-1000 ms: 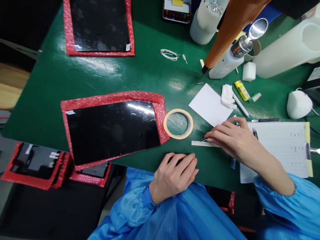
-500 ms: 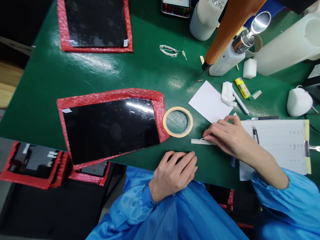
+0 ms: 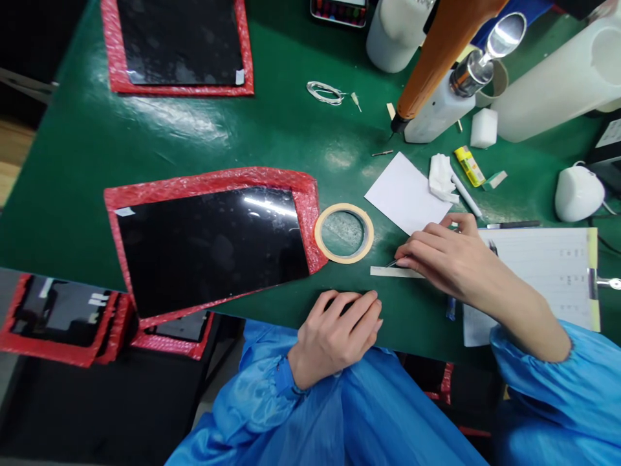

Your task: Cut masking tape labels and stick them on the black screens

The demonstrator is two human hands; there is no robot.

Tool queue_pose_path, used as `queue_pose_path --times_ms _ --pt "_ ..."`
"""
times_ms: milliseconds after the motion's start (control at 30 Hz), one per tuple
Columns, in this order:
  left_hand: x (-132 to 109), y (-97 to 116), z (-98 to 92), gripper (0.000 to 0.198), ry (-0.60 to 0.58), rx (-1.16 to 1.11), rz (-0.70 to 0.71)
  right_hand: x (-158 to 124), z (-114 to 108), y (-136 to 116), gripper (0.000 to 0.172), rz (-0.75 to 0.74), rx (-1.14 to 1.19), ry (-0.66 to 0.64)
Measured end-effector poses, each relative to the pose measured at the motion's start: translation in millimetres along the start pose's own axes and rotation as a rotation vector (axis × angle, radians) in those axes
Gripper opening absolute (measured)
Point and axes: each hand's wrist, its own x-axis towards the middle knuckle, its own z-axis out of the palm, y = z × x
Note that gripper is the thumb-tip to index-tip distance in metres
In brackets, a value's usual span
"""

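Note:
My right hand (image 3: 449,259) is closed on thin metal tweezers (image 3: 392,263), whose tip touches a narrow white strip (image 3: 391,272) lying on the green table (image 3: 272,142). My left hand (image 3: 337,333) rests curled over the table's near edge, fingers together, with nothing visible in it. A ring of tan tape (image 3: 345,233) lies just left of the strip. Beside the ring, a black glass panel (image 3: 208,249) sits on red bubble wrap (image 3: 310,213).
A clipboard with a lined sheet (image 3: 538,272) lies under my right forearm. Behind are a white card (image 3: 406,193), a wad of tissue (image 3: 440,176), a pen, bottles, a second panel on red wrap (image 3: 177,42), and an orange tool (image 3: 436,52). More wrapped panels (image 3: 63,317) are stacked below the table's left edge.
The view has drifted slightly. My right hand has edged a little left along the strip with the tweezers. My left hand has stayed put.

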Motion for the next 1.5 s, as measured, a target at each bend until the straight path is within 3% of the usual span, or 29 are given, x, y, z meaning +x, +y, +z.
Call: queue_pose_path --times_ms 567,867,1067,1500 --pt "-2.3 -0.7 0.4 0.024 -0.011 0.001 -0.009 4.9 7.3 12.5 0.035 0.048 0.201 -0.076" --pt "-2.4 0.0 1.5 0.023 -0.009 0.005 -0.003 0.2 6.6 6.8 0.026 0.044 0.120 0.010" --pt "-4.3 0.0 1.2 0.021 -0.017 0.007 -0.002 3.6 -3.3 6.7 0.025 0.032 0.084 -0.110" --pt "-4.7 -0.9 1.8 0.022 -0.019 0.000 0.006 12.2 -8.8 8.8 0.033 0.035 0.128 -0.154"
